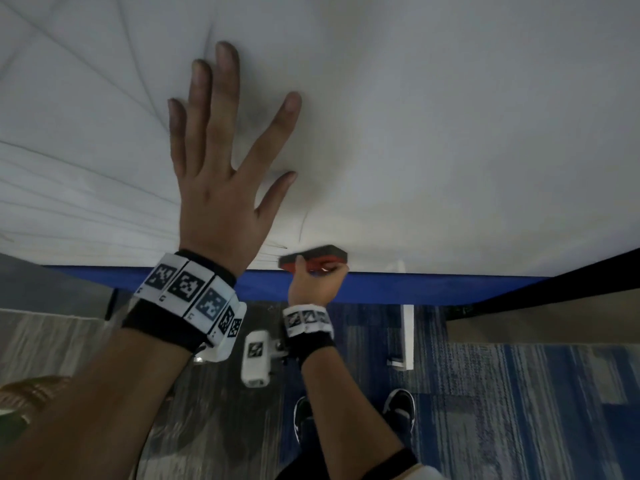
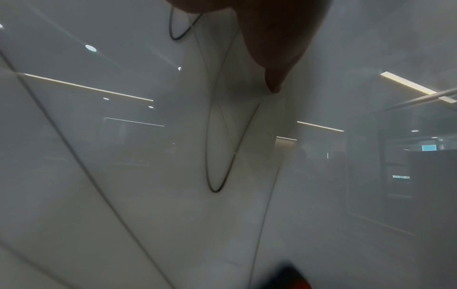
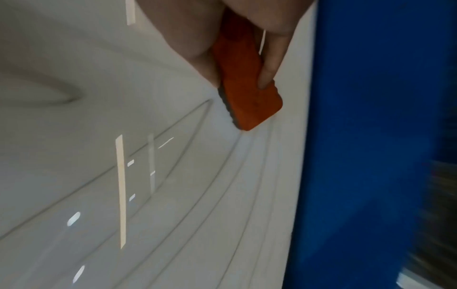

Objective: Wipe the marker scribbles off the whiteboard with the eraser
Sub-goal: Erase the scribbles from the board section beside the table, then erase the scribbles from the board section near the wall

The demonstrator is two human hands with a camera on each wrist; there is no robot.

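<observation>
Gripping the orange eraser point(image 1: 313, 258) between thumb and fingers, right hand point(image 1: 317, 285) holds its dark felt against the whiteboard point(image 1: 450, 133) near the blue bottom edge point(image 1: 415, 289). Left hand point(image 1: 221, 161) flat, fingers spread, bracing. Thin scribbles point(image 1: 86, 188) lie leftward of the eraser, long axis horizontal. Glossy surface.

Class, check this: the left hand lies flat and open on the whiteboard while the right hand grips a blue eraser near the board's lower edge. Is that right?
Not quite. The eraser is orange-red with a dark pad, as the right wrist view shows. The rest holds: the left hand lies open on the whiteboard, and the right hand grips the eraser near the lower edge.
</observation>
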